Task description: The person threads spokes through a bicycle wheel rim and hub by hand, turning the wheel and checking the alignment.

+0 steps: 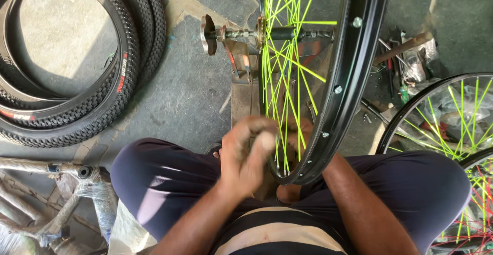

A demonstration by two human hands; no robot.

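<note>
at the left of the frame, the black knobbly rubber bicycle tyres stacked on the stone floor carry small printed labels on their sidewalls: a narrow red-and-white label strip on the right side of the top tyre, running along the curve, and another red-and-white sidewall label low at the far left edge. at the lower left, clear crinkled plastic wrapping covers grey metal frame tubes. no signs or screens are in view.

Bright daylight, sunlit patch upper left, soft shadows — left hand motion-blurred; edges slightly bowed
</note>
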